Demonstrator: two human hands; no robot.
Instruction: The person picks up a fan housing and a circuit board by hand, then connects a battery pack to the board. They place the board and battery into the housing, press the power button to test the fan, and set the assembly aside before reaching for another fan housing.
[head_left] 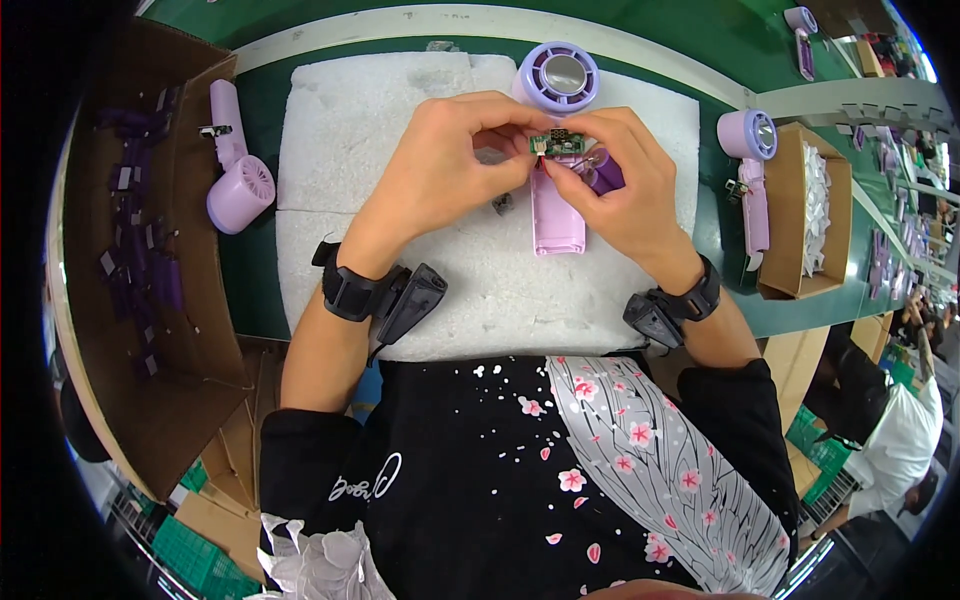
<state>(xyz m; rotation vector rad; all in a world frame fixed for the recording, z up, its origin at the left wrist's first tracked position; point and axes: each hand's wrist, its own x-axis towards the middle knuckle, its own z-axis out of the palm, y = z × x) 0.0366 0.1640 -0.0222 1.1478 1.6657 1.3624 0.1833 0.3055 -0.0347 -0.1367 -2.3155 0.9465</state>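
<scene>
Both hands meet over a lilac handheld fan (558,215) that lies on the white foam sheet (400,300), its round head (556,78) pointing away from me. My left hand (455,160) pinches the left end of a small green circuit board (568,144) between thumb and fingers. On the board's right side, my right hand (630,180) grips it with thumb and forefinger. Thin wires run by the board. A purple battery cell (606,174) shows partly beneath my right fingers. The fan's handle is an uncovered shell below the board.
At left stands a cardboard box (200,300) of purple cells, with another lilac fan (241,190) beside it. To the right are a fan with a hanging board (752,190) and a box of white packets (816,210). A person in white (900,430) is at far right.
</scene>
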